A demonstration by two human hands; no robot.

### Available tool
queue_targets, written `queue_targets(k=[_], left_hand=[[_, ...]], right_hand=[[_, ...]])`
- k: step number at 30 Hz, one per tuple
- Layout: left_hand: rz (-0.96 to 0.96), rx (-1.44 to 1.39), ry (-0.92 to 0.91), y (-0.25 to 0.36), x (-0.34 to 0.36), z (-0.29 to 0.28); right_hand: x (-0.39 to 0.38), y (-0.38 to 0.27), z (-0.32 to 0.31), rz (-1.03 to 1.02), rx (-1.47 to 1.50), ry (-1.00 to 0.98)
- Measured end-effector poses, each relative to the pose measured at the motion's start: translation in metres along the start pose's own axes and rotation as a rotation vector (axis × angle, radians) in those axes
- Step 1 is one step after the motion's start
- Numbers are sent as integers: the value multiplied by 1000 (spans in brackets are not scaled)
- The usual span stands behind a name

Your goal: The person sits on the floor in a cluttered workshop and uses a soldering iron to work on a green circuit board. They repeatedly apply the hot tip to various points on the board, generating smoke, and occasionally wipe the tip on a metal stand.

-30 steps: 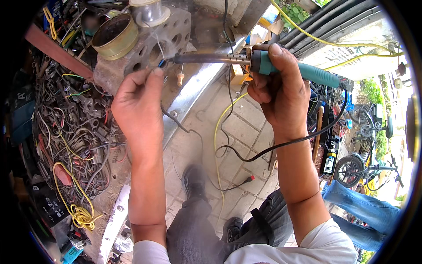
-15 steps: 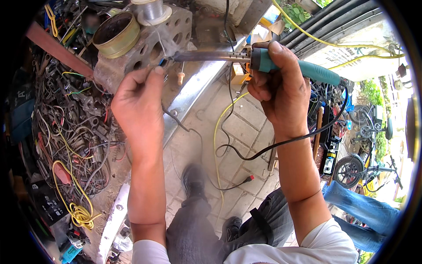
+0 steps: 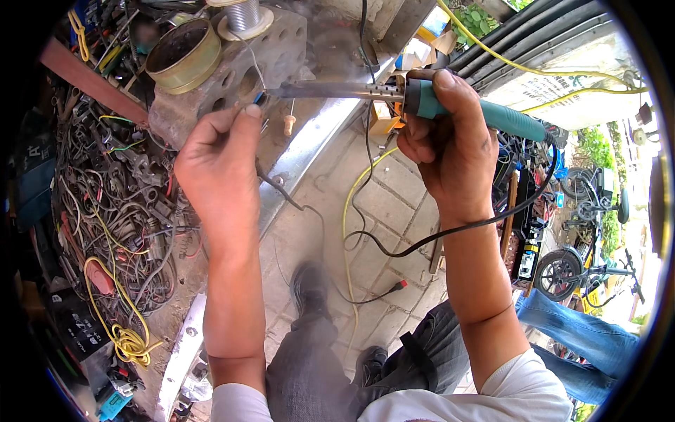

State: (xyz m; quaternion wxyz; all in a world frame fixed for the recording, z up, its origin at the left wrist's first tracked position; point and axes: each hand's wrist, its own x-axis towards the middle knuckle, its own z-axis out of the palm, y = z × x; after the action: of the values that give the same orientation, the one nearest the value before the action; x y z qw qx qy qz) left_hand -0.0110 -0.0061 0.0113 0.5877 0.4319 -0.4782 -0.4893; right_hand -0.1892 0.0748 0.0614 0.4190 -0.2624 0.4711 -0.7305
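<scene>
My left hand (image 3: 218,155) pinches a small blue-sleeved wire end (image 3: 260,98) between thumb and fingertips. My right hand (image 3: 457,141) is wrapped round the teal handle of a soldering iron (image 3: 513,121). The iron lies almost level, its dark tip just right of the blue wire end; whether they touch is hard to tell. From a spool of solder (image 3: 244,20), a thin strand hangs down to the tip. The spool stands on a grey metal block (image 3: 169,116) with round holes, beside a round tin (image 3: 184,63). Faint smoke drifts near the tip.
Tangled wires and scrap parts (image 3: 126,197) cover the bench at left, with a coiled yellow cord (image 3: 130,344). The iron's black cable (image 3: 422,243) loops below my right wrist. A metal bench edge (image 3: 309,151) borders the paved floor. Another person's jeans (image 3: 576,330) show at right.
The iron has shifted slightly right, its tip drawing a little back from the blue wire end. My left hand has moved slightly left. Both grips are the same.
</scene>
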Motion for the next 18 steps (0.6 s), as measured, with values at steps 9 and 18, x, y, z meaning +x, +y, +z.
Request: queue_targets(k=[9, 18], left_hand=[[-17, -11, -12, 0, 1, -1], [-20, -45, -10, 2, 1, 1]], right_hand=[[-2, 1, -3, -37, -38, -8], [-3, 1, -1, -64, -42, 1]])
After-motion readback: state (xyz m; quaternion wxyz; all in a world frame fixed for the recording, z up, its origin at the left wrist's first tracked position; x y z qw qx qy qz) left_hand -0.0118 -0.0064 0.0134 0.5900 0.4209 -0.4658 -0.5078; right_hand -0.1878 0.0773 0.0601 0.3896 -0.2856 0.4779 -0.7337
